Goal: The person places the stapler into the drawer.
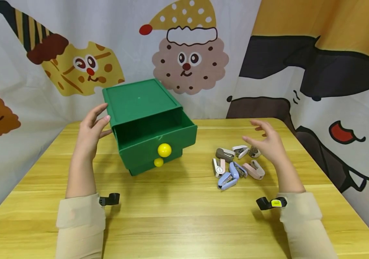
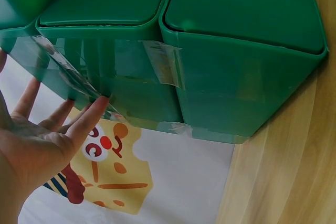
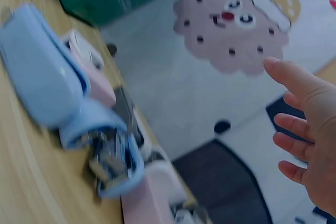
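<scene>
A green drawer box with yellow knobs stands on the table, its top drawer pulled out. My left hand is at the box's left side, fingers extended; in the left wrist view the fingertips meet the taped green side wall. Above and beside a cluster of small staplers, my right hand hangs with nothing in it, fingers loosely bent. The cluster includes light-blue staplers, a pink one, a grey one and a white one. A light-blue stapler looms close in the right wrist view.
The wooden table runs up to a printed curtain at the back and right. Clear tape crosses the box's stacked sections. Black wrist cameras sit at both cuffs.
</scene>
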### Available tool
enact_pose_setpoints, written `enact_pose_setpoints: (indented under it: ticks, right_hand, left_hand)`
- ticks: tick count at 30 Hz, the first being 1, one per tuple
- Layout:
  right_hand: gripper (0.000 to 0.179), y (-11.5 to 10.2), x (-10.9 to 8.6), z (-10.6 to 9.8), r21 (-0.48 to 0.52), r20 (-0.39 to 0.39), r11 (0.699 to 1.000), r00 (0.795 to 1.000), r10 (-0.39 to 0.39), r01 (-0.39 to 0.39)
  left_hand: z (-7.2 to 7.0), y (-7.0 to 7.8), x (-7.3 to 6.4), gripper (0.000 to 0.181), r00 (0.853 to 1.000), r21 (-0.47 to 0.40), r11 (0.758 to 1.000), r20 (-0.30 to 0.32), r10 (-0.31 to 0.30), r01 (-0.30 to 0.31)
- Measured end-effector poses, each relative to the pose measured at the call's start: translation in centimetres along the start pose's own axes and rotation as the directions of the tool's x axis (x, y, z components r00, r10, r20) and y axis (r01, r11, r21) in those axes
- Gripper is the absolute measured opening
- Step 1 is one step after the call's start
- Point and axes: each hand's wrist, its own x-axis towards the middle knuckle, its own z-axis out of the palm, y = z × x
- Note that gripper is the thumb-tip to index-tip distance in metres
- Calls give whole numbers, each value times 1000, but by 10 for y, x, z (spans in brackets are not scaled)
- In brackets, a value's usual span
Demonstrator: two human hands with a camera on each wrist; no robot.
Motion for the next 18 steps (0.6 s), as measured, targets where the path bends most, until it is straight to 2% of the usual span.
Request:
enact_pose_setpoints:
  ticks: [10, 18]
  right_hand:
    - [65, 46, -8, -8, 9, 87, 992, 989, 121, -122]
    - [79, 75, -14, -9, -43, 205, 975, 953, 223, -219]
  left_hand:
    - [0, 0, 0, 53, 1000, 14, 1000, 2, -3, 3]
    - [0, -1, 0, 52, 1000, 4, 1000, 3, 3, -3]
